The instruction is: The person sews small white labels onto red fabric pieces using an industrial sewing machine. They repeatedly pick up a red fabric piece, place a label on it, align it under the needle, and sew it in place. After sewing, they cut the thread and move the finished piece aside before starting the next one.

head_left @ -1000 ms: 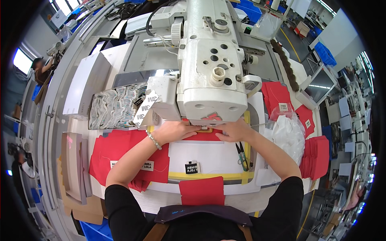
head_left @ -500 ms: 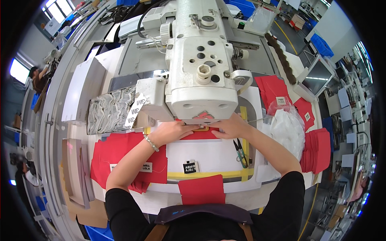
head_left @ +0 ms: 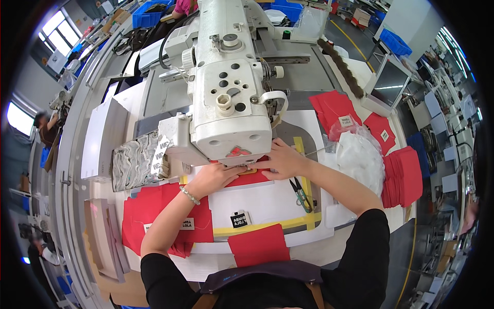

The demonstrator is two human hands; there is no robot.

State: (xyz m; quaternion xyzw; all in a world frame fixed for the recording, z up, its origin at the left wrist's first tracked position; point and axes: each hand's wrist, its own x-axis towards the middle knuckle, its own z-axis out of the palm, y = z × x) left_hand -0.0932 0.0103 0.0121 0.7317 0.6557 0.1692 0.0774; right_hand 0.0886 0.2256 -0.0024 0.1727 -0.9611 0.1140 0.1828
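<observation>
A red fabric piece (head_left: 245, 180) lies on the white work plate under the white sewing machine (head_left: 229, 126). My left hand (head_left: 218, 177) rests on its left part, fingers stretched toward a small yellow-edged frame (head_left: 250, 171) beneath the machine head. On the other side my right hand (head_left: 283, 160) touches the fabric with its fingers slightly bent and apart. Neither hand lifts anything; the machine head partly hides the fingertips. Thread snips (head_left: 301, 195) with dark green handles lie by my right wrist. Nearer me is a small black-and-white label stack (head_left: 240, 219).
Red pieces with sewn labels (head_left: 167, 216) are piled at the left; another red piece (head_left: 259, 244) lies at the front edge. On the right are red stacks (head_left: 401, 175) and a white plastic bag (head_left: 360, 162). Left of the machine sits a box of folded label strips (head_left: 135, 162).
My view has shifted, so the machine now appears further left and slightly tilted. Both hands stay on the red fabric under the machine head, nearly in the same pose.
</observation>
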